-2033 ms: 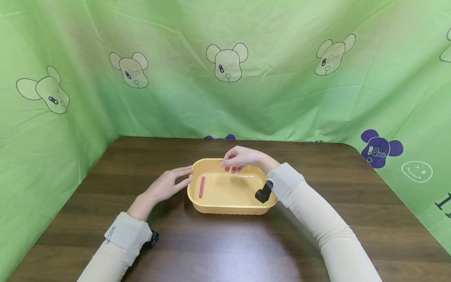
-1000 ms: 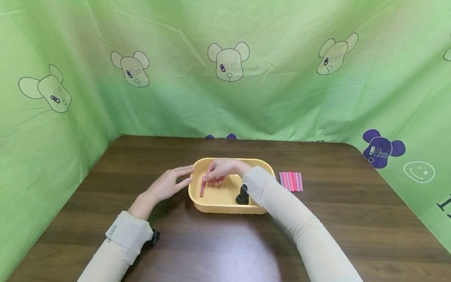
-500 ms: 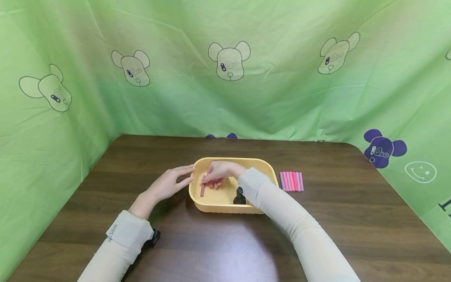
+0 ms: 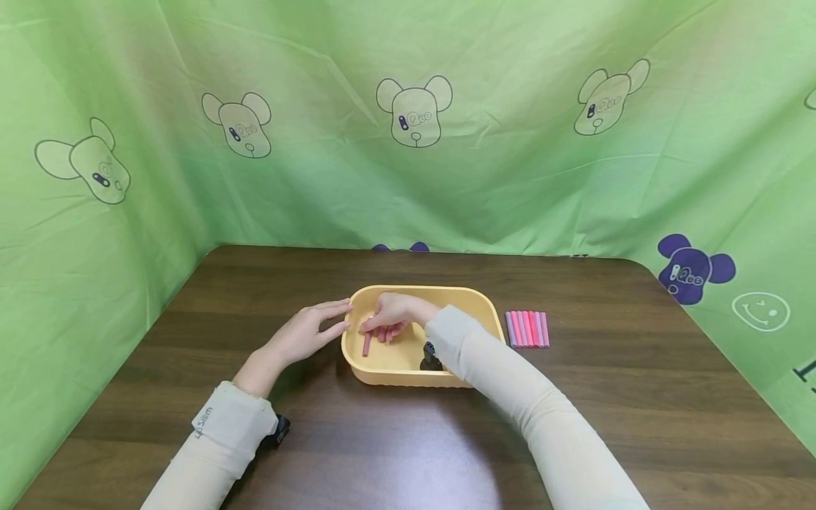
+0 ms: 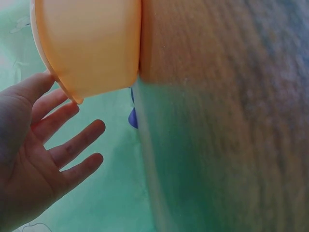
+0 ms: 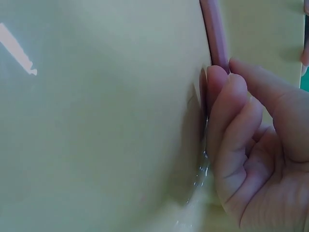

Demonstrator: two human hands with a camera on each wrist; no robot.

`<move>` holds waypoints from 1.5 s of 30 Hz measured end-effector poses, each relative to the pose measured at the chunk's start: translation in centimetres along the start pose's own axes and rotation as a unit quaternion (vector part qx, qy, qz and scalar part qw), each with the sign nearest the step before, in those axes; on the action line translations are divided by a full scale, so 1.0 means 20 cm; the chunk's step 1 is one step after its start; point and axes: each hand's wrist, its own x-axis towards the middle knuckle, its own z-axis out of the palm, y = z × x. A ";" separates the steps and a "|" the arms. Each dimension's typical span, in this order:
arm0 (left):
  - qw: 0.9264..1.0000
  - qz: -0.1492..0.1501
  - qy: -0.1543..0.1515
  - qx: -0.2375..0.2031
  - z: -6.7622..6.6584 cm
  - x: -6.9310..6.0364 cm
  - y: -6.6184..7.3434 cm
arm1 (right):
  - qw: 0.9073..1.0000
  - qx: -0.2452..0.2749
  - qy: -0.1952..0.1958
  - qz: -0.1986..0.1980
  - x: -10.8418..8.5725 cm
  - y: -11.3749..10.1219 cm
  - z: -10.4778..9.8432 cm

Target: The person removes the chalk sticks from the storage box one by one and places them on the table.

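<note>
A shallow yellow plastic basin (image 4: 408, 377) stands on the table. Inside it, near the left end, lies a slim mauve-pink stick (image 4: 366, 346); its exact kind is unclear. My right hand (image 4: 394, 316) reaches into the basin and pinches the far end of this stick between thumb and fingers. In the right wrist view, the stick (image 6: 216, 36) runs out from between the fingertips along the basin floor. At the basin's left end, my left hand (image 4: 298, 338) touches the outside of the rim with extended, spread fingers. The left wrist view shows its fingertips against the basin's edge (image 5: 91, 48).
Several pink and purple sticks (image 4: 527, 329) lie side by side in a row on the brown wooden table (image 4: 408, 446), right of the basin. A green printed cloth (image 4: 408, 191) hangs behind and at both sides. Small black cameras sit on both wrists.
My right hand has moved left across the basin and down onto the mauve-pink stick's far end, gripping it. The row of sticks came into sight as the arm moved away. The left hand stays put.
</note>
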 end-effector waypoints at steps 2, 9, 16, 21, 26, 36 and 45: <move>1.000 0.001 0.001 0.001 0.00 0.00 0.00 | 1.000 0.000 0.001 0.000 0.00 0.00 0.00; 1.000 0.004 0.006 -0.002 0.00 0.00 0.00 | 1.000 0.006 -0.008 -0.002 0.01 0.00 -0.01; 1.000 -0.004 -0.001 -0.005 0.00 0.00 -0.01 | 1.000 0.007 -0.011 -0.005 0.01 0.00 -0.01; 1.000 0.001 0.004 -0.005 0.00 0.01 -0.01 | 1.000 0.003 -0.004 -0.003 0.01 0.00 0.00; 1.000 0.009 0.010 -0.001 0.00 0.01 -0.01 | 1.000 0.016 0.002 0.000 0.01 -0.01 0.00; 0.999 0.032 0.023 0.001 0.01 0.00 -0.01 | 0.999 0.029 -0.026 -0.002 0.02 0.01 -0.01; 0.999 0.034 0.027 0.002 0.01 0.00 -0.01 | 0.998 0.029 -0.034 -0.040 -0.01 0.01 -0.05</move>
